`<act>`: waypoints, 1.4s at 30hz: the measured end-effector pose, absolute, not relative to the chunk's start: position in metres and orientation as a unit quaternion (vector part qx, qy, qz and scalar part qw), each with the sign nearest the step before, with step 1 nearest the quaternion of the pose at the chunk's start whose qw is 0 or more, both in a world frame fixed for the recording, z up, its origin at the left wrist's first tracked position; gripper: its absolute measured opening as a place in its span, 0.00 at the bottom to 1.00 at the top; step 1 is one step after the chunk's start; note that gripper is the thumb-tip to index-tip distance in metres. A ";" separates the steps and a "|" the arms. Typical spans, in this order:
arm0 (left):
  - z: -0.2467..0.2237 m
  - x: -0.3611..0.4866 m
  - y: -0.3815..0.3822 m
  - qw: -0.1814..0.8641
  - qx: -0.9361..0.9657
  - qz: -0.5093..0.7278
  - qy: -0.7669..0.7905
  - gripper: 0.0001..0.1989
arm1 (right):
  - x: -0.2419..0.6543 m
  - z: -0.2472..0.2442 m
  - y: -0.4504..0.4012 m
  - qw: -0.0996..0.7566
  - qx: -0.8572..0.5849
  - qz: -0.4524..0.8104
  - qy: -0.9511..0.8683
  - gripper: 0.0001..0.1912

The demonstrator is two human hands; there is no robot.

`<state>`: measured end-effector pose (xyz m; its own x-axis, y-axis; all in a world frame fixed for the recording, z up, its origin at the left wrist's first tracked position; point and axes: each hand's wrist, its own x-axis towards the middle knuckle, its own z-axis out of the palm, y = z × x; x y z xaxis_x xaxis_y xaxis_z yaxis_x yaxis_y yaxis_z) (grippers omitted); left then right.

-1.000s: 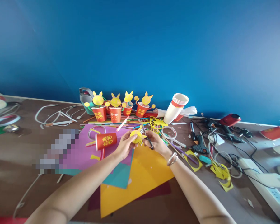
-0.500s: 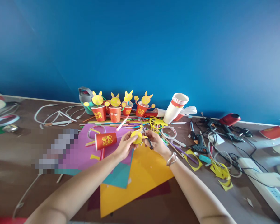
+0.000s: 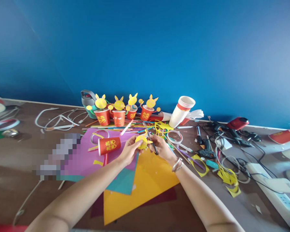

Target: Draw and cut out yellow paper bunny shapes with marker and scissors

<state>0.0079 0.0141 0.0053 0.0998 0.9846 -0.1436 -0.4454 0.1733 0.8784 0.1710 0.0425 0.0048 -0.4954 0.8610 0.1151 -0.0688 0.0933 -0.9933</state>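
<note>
Blue wall (image 3: 159, 58) behind, brown table (image 3: 26, 145) running along its foot, crowded with paper and cables.

Yellow paper cutout (image 3: 140, 141), round with pointed ears, held between the two hands near the top edge of an orange-yellow sheet (image 3: 145, 183). Left hand (image 3: 130, 150): thumb on the face, fingers curled behind, closed in a pinch at the near-left side. Presumably gripped there so that the ears stay free and the disc stays flat. Right hand (image 3: 161, 146): fingers closed round the handles of dark scissors (image 3: 156, 149), blades pointing away from the body and crossing close by the ears; it looks a steadying, cutting-ready hold. How far the blades stand apart: cannot tell. Whether they bite paper: cannot tell either.

Red cup (image 3: 110, 146) on its side upon the purple sheet (image 3: 74, 162), just left of the hands, probably laid down to keep it within reach. Teal sheet (image 3: 123, 182) shows from beneath.

Along the wall, four decorated cups (image 3: 119, 118) stand upright in a row, each topped by a yellow eared head; likely set back out of the working space. Stacked paper cups (image 3: 180, 114) lean to their right. Far right: glue gun (image 3: 205, 153) among wires, near a power strip (image 3: 286, 203), perhaps for the short lead. Yellow offcuts (image 3: 200, 173) lie loose between.
</note>
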 end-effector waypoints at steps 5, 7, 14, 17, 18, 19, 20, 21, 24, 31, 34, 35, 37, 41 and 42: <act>0.008 0.008 0.014 0.648 0.344 0.547 0.403 0.17 | 0.172 0.008 0.042 0.383 -0.336 0.581 -0.635 0.11; 0.009 0.009 0.014 0.646 0.342 0.550 0.405 0.17 | 0.172 0.008 0.042 0.384 -0.339 0.578 -0.636 0.12; 0.010 0.008 0.015 0.644 0.335 0.552 0.410 0.17 | 0.173 0.007 0.043 0.383 -0.343 0.565 -0.645 0.11; 0.008 0.007 0.016 0.639 0.335 0.558 0.411 0.16 | 0.175 0.006 0.044 0.377 -0.346 0.565 -0.648 0.10; 0.007 0.006 0.017 0.635 0.336 0.561 0.411 0.16 | 0.176 0.005 0.045 0.375 -0.346 0.564 -0.649 0.10; 0.006 0.006 0.017 0.631 0.337 0.565 0.411 0.16 | 0.177 0.005 0.045 0.373 -0.347 0.563 -0.651 0.09; 0.005 0.005 0.018 0.626 0.337 0.570 0.412 0.15 | 0.178 0.004 0.046 0.370 -0.349 0.560 -0.653 0.09; 0.004 0.005 0.018 0.621 0.336 0.575 0.414 0.15 | 0.179 0.004 0.046 0.366 -0.353 0.557 -0.657 0.09; 0.001 0.004 0.020 0.607 0.333 0.586 0.420 0.14 | 0.182 0.004 0.048 0.353 -0.366 0.541 -0.670 0.08; 0.002 0.002 0.021 0.570 0.328 0.609 0.445 0.15 | 0.188 0.011 0.053 0.318 -0.388 0.492 -0.711 0.09; 0.002 0.002 0.021 0.566 0.325 0.616 0.441 0.15 | 0.192 0.015 0.054 0.328 -0.453 0.420 -0.715 0.13; 0.002 0.002 0.021 0.568 0.324 0.617 0.438 0.15 | 0.193 0.016 0.055 0.328 -0.482 0.381 -0.718 0.13; 0.002 0.002 0.021 0.573 0.325 0.616 0.432 0.15 | 0.193 0.018 0.054 0.317 -0.533 0.304 -0.723 0.12; 0.000 0.002 0.023 0.566 0.329 0.622 0.430 0.14 | 0.192 0.020 0.055 0.322 -0.530 0.334 -0.710 0.12; 0.000 0.002 0.023 0.561 0.328 0.625 0.432 0.14 | 0.193 0.021 0.055 0.323 -0.505 0.385 -0.702 0.13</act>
<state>0.0018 0.0230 -0.0002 -0.1549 0.9851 -0.0751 -0.4178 0.0036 0.9085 0.1926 0.0553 0.0209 -0.2815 0.9574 0.0641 0.4596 0.1932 -0.8668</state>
